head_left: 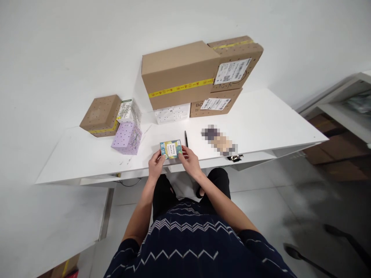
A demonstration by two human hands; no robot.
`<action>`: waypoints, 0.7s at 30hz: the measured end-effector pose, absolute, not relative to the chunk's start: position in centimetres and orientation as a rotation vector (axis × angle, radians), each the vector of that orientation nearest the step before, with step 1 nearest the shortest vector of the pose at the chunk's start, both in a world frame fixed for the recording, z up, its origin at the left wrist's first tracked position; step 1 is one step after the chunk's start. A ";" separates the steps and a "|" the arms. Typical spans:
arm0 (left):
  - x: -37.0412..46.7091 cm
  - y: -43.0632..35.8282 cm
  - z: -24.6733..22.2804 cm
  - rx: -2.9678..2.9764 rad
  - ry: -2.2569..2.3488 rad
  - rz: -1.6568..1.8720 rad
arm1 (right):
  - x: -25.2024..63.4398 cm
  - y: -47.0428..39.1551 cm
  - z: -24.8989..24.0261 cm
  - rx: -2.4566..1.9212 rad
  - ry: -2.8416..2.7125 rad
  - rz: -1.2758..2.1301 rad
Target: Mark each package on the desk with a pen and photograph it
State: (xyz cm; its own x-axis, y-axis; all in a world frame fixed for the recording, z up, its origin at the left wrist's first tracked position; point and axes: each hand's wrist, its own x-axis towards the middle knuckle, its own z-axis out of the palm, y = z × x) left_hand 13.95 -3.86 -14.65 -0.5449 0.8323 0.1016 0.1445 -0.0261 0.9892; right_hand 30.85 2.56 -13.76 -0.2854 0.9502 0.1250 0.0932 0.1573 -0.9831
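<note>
Between my two hands is a small flat printed box [171, 150], blue-green and yellow with a white label panel. My left hand [156, 165] grips its left end, thumb on the front face. On the right end, my right hand [189, 161] has its thumb on the lower corner and fingers behind. The box is held near the front edge of the white table [261, 123], its printed face toward me. Just behind my right hand, a black pen [186, 138] lies on the tabletop. What the fingers do behind the box is hidden.
Cardboard cartons [179, 77] are stacked against the wall, above a white dotted box [173, 114]. At left stand a brown box [101, 114], a white printed carton [126, 110] and a purple box [126, 139]. A pixelated item [218, 139] lies right of the pen.
</note>
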 end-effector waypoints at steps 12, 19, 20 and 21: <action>15.4 -5.3 -17.2 1.000 1.637 1.702 | 31.5 1.7 -15.5 -0.986 -1.546 1.220; 14.7 -5.3 -16.3 0.965 1.613 1.673 | 31.8 1.7 -15.8 -0.984 -1.511 1.301; 14.6 -5.3 -16.2 0.925 1.602 1.677 | 31.8 1.8 -15.9 -0.985 -1.495 1.326; 14.6 -5.2 -16.2 0.878 1.592 1.681 | 31.9 1.8 -15.9 -0.988 -1.477 1.350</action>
